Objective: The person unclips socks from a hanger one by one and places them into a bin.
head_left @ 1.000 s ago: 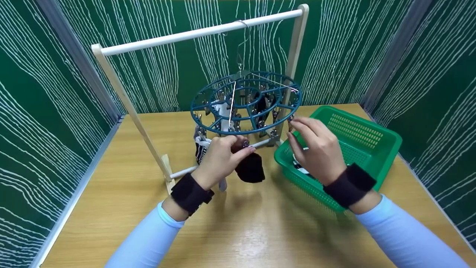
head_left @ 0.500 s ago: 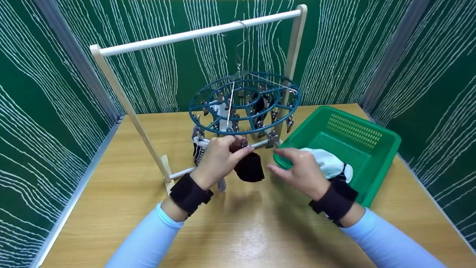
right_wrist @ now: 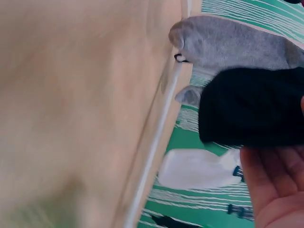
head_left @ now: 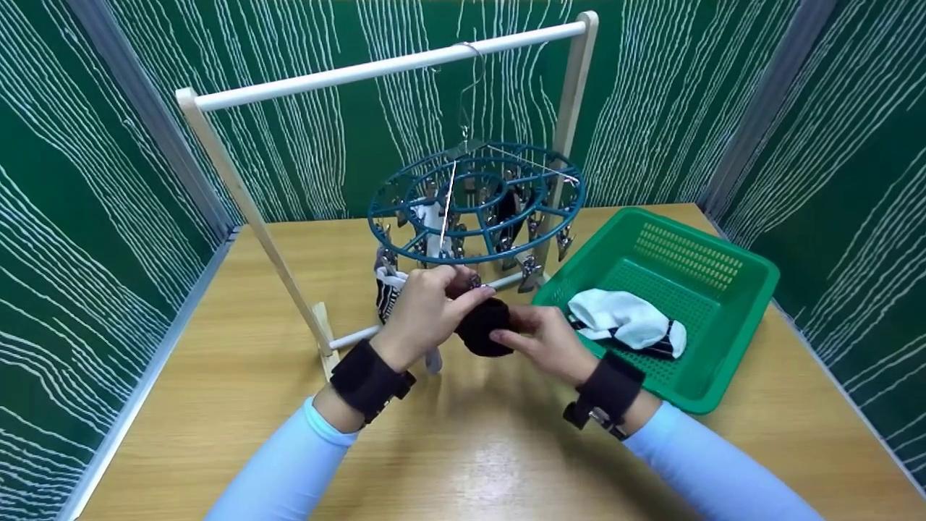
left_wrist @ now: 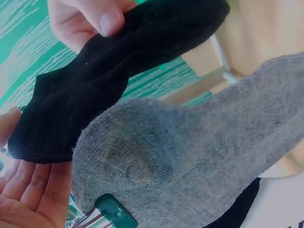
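A black sock [head_left: 481, 331] hangs below the front rim of a round blue-green clip hanger [head_left: 499, 255]. My left hand [head_left: 423, 311] grips the sock's upper end, thumb in front, right beside a metal clip [head_left: 474, 281]. With thumb and fingers, my right hand [head_left: 553, 341] pinches the same sock lower down. In the left wrist view the black sock [left_wrist: 71, 107] stretches between both hands, and a grey sock [left_wrist: 190, 142] hangs in front of it. The right wrist view shows the black sock [right_wrist: 249, 107] lying over my right fingers [right_wrist: 259, 175].
A wooden rack with a white top bar [head_left: 391, 66] carries the hanger. Other socks hang from it, including a striped one [head_left: 387, 289] and a white one [head_left: 432, 224]. On the right, a green basket [head_left: 768, 282] holds a white sock with black parts [head_left: 622, 315].
My right hand has left the clip at the hanger's right edge, come down and left, and taken hold of the black sock. My left hand has kept its grip.
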Motion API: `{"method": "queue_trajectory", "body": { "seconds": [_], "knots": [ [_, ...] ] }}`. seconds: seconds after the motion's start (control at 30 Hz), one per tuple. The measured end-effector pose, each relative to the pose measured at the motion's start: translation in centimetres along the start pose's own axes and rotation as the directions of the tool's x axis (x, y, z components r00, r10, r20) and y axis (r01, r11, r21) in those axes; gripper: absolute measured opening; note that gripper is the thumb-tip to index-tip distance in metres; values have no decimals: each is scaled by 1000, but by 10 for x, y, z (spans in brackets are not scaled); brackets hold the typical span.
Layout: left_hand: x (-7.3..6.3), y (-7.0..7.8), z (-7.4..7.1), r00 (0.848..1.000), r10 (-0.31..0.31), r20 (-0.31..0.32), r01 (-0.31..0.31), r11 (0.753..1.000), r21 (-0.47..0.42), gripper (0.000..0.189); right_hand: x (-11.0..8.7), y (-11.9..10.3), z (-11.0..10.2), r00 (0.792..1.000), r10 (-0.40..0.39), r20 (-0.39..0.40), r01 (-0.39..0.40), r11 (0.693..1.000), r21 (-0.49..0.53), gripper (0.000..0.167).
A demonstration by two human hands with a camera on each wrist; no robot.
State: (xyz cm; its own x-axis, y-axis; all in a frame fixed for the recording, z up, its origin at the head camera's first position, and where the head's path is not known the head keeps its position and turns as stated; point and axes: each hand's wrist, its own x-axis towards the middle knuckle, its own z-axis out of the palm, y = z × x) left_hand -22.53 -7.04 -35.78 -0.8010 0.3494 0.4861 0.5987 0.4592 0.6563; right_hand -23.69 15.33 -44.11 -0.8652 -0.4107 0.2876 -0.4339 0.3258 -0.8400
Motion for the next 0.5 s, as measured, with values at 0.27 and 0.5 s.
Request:
{"method": "queue_trajectory", "body": {
  "seconds": [0.27, 0.5],
  "knots": [
    [-1, -1, 1, 999, 25, -23, -25, 1000, -2, 22, 1, 5, 8, 1000, -10, -17, 12, 993, 121, 21],
    [-2, -3, 2, 998, 44, -36, -44, 999, 1, 19, -1, 5, 9, 1000, -12, -16, 14, 992, 123, 21]
  ]
}}
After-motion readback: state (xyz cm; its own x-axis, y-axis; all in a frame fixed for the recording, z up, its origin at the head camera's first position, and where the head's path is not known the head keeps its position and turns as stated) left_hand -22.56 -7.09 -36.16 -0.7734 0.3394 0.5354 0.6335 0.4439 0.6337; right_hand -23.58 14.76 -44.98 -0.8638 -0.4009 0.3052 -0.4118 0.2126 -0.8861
